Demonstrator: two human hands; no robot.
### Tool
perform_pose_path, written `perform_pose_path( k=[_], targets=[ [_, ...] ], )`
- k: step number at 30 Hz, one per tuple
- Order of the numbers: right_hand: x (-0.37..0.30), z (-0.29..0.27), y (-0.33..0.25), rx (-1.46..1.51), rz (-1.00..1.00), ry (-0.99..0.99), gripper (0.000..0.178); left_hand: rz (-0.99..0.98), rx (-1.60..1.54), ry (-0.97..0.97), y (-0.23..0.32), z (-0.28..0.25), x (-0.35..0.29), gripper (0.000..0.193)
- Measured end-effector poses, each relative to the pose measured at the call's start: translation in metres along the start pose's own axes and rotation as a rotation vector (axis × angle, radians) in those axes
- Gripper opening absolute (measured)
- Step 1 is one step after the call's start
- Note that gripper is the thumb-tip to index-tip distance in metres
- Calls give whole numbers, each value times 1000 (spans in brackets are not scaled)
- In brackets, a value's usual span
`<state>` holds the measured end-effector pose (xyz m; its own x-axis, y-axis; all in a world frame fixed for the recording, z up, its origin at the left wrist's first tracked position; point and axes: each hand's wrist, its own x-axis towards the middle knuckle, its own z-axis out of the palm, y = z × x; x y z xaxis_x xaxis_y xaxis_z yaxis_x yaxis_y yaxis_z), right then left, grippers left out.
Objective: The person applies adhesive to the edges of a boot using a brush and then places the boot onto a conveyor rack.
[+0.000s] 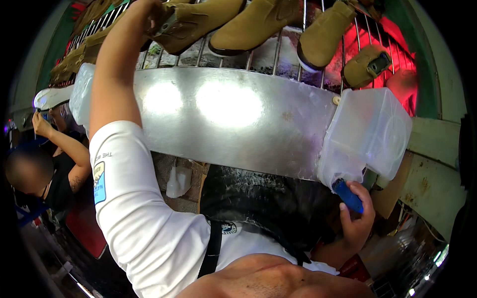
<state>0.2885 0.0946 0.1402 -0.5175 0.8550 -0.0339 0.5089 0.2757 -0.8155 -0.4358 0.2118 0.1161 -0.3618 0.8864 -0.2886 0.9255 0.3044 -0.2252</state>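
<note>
My right hand (358, 214) is closed around a short blue brush (349, 197). The brush's dark end touches the mouth of a cloudy plastic container (343, 166) at the right end of a metal work surface (233, 149). Far across that surface reaches my left arm, with the left hand (153, 19) beside a tan ankle boot (191, 25) on the rack. The left fingers are mostly hidden at the upper edge, so their grip does not show. More tan boots stand along the rack, including one boot (323, 35) to the right.
Metal rack bars (276, 54) run behind the work surface, with red light at the right. A clear plastic bag (82, 94) sits by the surface's left end. A white plastic bottle (179, 181) is below the near edge. At the left, another person (59, 159) holds a pale shoe part (52, 98).
</note>
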Motion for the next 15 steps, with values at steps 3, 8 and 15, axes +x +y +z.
perform_pose_path(
  k=[3, 8, 15],
  targets=[
    [5, -1, 1, -56, -3, -12, 42, 74, 47, -91, -6, 0, -8, 34],
    [0, 12, 18, 73, -62, 123, 43, 48, 80, -2, 5, -1, -43, 31],
    [0, 19, 37, 200, 103, 361, 29, -401, 69, 784, 48, -73, -117, 42]
  ],
)
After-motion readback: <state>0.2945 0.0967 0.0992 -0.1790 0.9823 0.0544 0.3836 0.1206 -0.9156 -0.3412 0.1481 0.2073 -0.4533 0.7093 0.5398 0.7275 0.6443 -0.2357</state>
